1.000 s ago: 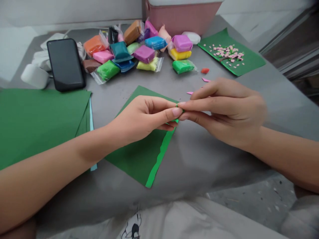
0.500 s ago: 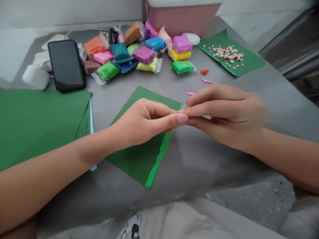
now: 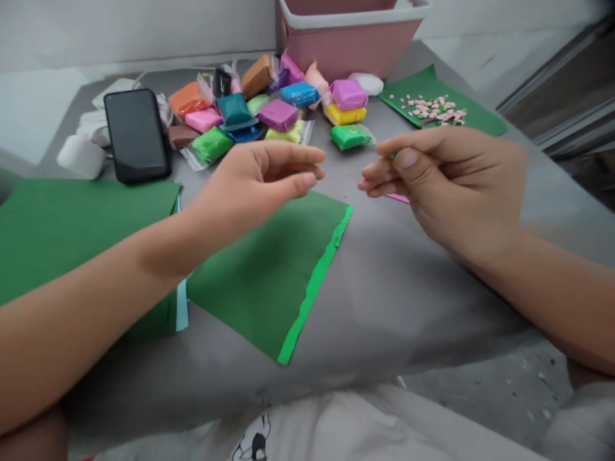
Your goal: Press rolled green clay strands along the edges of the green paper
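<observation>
A dark green sheet (image 3: 259, 269) lies on the grey table, with a bright green wavy strip (image 3: 314, 282) along its right edge. Above the sheet's upper part is my left hand (image 3: 254, 186), its thumb apart from its fingers and nothing between them. To the right, my right hand (image 3: 456, 186) is raised over the table, thumb pressed to the fingers. A tiny bit of green shows at that pinch, too small to name. A pink strip (image 3: 398, 198) lies partly hidden beneath the right hand.
Several wrapped clay packs (image 3: 278, 115) lie at the back, before a pink bin (image 3: 346, 48). A phone (image 3: 137, 134) and white charger (image 3: 81, 155) are left, above stacked green sheets (image 3: 81, 237). A green sheet with pink bits (image 3: 480, 118) lies back right.
My hands have come apart; the left moved left and up, the right moved up and slightly right. The sheet's upper right corner is now uncovered. The view has shifted slightly.
</observation>
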`<state>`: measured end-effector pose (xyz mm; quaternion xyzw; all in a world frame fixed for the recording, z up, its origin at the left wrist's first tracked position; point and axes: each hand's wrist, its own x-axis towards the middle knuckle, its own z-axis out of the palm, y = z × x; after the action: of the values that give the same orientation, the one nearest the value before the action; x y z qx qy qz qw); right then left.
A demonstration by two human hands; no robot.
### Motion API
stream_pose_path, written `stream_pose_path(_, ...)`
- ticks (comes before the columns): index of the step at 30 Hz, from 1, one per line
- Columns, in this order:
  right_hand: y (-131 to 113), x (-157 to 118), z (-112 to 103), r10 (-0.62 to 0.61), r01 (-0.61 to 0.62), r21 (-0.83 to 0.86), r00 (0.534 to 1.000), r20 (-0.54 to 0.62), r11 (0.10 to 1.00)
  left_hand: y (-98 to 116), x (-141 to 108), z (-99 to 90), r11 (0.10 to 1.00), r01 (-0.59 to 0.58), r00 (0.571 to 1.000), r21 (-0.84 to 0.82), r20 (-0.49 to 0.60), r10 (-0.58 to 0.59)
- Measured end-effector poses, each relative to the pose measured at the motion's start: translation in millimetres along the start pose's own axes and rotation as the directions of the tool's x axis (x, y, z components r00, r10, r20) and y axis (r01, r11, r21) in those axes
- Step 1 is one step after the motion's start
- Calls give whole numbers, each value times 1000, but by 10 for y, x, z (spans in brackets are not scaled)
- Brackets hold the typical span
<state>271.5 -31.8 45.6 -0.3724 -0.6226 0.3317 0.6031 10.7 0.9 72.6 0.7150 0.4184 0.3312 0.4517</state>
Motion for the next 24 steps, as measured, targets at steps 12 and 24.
stream_pose_path(12, 83, 75, -147, 99, -89, -96, 989, 110, 991, -374, 967, 62, 626, -430, 903, 650, 301, 308)
stream_pose_path(24, 132, 114, -225, 93, -67, -149, 979, 180, 987, -319, 966, 59, 508, -406, 913, 759, 355, 199)
